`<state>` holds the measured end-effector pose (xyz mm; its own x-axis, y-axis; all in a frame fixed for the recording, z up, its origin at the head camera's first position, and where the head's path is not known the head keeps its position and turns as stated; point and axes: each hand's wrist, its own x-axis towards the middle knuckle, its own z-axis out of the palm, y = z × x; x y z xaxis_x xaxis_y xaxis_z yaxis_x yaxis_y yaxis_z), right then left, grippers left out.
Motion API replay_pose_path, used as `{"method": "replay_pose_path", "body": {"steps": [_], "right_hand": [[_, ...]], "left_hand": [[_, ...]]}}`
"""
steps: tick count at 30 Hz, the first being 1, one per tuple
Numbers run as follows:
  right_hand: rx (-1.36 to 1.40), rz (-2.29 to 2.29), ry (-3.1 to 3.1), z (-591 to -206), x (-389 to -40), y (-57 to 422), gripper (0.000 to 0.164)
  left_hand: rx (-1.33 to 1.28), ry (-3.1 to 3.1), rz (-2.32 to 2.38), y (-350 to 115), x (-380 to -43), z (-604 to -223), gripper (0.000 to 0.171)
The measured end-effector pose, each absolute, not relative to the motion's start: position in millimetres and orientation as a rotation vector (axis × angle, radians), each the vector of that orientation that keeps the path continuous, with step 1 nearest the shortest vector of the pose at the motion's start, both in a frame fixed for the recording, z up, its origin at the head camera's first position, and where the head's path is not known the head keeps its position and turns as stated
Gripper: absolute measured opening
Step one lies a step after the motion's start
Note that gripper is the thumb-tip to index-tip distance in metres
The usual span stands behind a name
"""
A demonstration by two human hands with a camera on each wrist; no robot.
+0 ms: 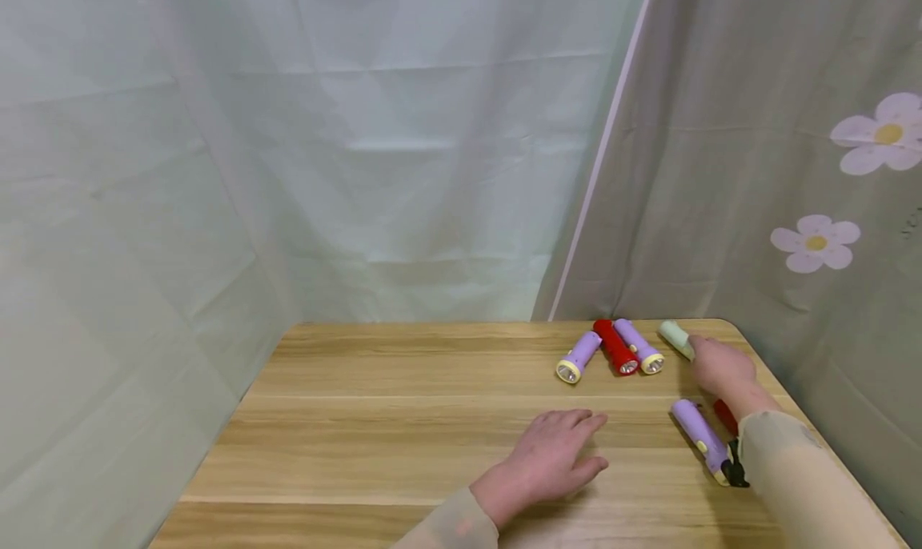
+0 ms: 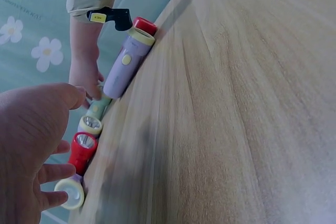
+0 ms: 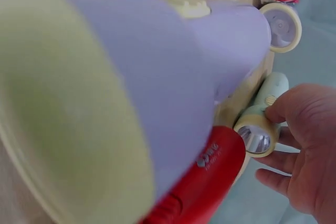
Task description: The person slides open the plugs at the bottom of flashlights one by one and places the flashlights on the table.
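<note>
My right hand (image 1: 723,370) is at a pale green flashlight (image 1: 674,335) near the table's back right corner. In the right wrist view its thumb lies on the flashlight's head, with fingers curled round the other side. Closer to me, beneath the right forearm, lie a purple flashlight (image 1: 697,431) with a cream rim and a red flashlight (image 3: 215,166), partly hidden by the arm in the head view. My left hand (image 1: 551,455) hovers over the front middle of the table, fingers spread and holding nothing.
Left of the green flashlight, a purple flashlight (image 1: 634,341), a red flashlight (image 1: 614,345) and another purple flashlight (image 1: 580,352) lie along the back edge. The wooden table (image 1: 403,421) is bordered by pale curtains (image 1: 432,173) behind and at both sides.
</note>
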<state>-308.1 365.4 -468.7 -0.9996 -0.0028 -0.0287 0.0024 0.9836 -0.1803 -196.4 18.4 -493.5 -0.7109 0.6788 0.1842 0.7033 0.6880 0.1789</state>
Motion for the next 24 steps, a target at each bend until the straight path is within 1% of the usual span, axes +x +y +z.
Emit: {"method": "replay_pose_path", "body": {"steps": [10,17,20,24], "right_hand": [[-0.038,-0.313,3.069,-453.9,-299.7,367.5,0.042],[-0.017,-0.351,3.015,-455.0,-299.0,373.4,0.027],[-0.002,-0.363,3.002,-455.7,-300.0,375.3,0.026],[0.022,-0.375,2.987,-456.2,-300.4,376.2,0.030]], "left_hand": [[-1.158,-2.827,-0.386,15.0,-194.1,-493.3,0.060],[-1.171,-2.819,-0.390,8.2,-189.1,-494.5,0.059],[-1.179,-2.809,-0.389,5.5,-186.7,-495.4,0.059],[-1.188,-2.820,-0.400,3.1,-185.3,-496.2,0.059]]}}
